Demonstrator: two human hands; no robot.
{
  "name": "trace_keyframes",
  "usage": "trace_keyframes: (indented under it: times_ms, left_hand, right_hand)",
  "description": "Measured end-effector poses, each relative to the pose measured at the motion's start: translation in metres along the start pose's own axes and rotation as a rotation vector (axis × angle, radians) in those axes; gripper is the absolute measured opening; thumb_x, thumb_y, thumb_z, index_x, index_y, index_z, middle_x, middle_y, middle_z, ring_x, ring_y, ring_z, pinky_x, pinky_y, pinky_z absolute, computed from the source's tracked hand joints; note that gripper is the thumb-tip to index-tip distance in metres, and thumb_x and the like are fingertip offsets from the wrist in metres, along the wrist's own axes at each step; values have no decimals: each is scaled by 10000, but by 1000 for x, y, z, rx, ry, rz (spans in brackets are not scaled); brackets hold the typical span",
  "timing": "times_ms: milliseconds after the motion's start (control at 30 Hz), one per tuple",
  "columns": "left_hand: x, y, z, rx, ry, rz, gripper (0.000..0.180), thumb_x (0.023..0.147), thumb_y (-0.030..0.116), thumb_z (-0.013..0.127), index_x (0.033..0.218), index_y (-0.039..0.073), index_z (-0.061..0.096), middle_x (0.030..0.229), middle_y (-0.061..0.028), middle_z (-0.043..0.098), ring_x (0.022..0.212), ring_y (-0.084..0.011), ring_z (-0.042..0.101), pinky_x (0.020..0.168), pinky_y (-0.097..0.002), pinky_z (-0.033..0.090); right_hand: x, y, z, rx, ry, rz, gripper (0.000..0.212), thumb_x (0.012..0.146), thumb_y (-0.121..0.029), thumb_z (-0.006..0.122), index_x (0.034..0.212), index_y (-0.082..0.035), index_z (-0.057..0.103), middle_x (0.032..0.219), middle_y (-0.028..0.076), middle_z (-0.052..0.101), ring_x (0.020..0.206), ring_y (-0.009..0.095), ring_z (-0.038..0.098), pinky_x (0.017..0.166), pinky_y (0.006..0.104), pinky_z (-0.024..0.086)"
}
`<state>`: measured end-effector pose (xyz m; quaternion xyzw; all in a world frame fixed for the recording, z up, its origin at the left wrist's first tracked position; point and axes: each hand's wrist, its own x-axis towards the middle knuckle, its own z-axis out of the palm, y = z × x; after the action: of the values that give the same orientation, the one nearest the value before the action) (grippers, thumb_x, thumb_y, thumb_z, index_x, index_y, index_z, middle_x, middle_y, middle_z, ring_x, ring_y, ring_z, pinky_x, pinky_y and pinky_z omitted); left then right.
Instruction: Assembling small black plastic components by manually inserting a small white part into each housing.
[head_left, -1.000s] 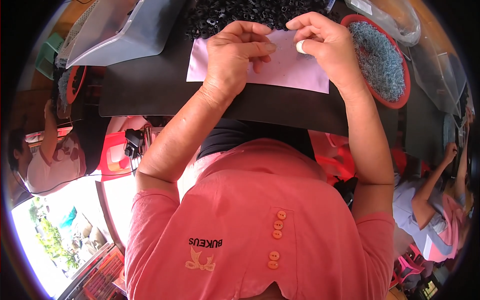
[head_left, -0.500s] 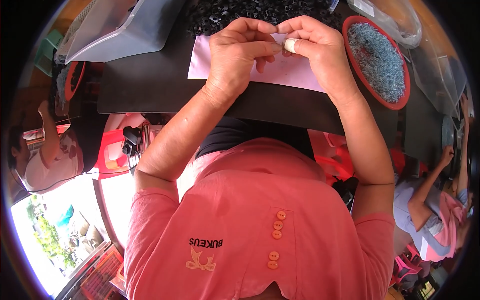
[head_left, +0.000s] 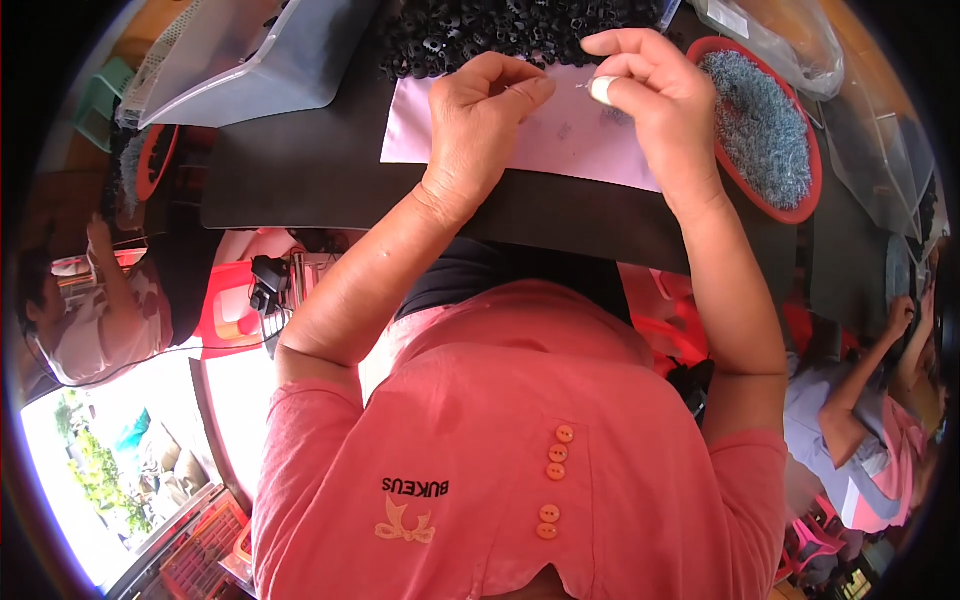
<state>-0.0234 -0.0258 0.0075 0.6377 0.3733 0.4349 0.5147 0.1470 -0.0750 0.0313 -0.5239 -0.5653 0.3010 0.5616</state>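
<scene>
Over a pink sheet (head_left: 540, 150) on the dark table, my two hands are apart. My left hand (head_left: 475, 130) is closed, its thumb and forefinger pressed together; whatever is in the pinch is too small to make out. My right hand (head_left: 662, 105) has white tape on the thumb, which is bent toward the curled fingers. A tiny silvery piece (head_left: 581, 86) shows at that thumb's tip, seemingly pinched there. A few small dark marks or pieces lie on the sheet between the hands. Just beyond the hands is a heap of small black plastic parts (head_left: 520, 35).
On the right stands a red basin (head_left: 812, 190) full of fine blue-grey metal pieces. A translucent plastic bin (head_left: 300, 85) is at the far left, and a clear bag (head_left: 800, 50) at the far right. Other people sit at both sides.
My hands, fingertips together before, have drawn apart. My right hand has shifted slightly right, and the silvery piece now shows by its thumb.
</scene>
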Motion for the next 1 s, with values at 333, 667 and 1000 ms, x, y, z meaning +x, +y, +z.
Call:
trace_keyframes:
  times_ms: [333, 667, 1000]
  left_hand:
    - [-8, 16, -3, -282, -137, -247, 167, 927, 144, 646, 915, -21, 660, 737, -61, 636, 587, -90, 553, 450, -201, 376]
    - [-7, 26, -10, -317, -107, -340, 165, 926, 122, 626, 911, -41, 646, 739, -87, 627, 583, -112, 551, 452, -210, 367]
    - [-2, 35, -11, -242, -106, -292, 152, 919, 122, 635, 894, -27, 655, 727, -80, 636, 577, -106, 545, 455, -211, 363]
  right_hand:
    - [-5, 1, 6, 22, -65, -140, 204, 821, 22, 621, 1018, -1, 667, 822, 30, 682, 767, 69, 601, 721, 216, 483]
    - [-2, 7, 5, 127, -242, 23, 138, 872, -24, 631, 994, 22, 675, 890, 42, 694, 850, 88, 624, 804, 236, 495]
    - [-4, -4, 5, 326, -167, 212, 133, 871, -55, 644, 976, 14, 687, 867, 43, 685, 784, 105, 628, 747, 251, 507]
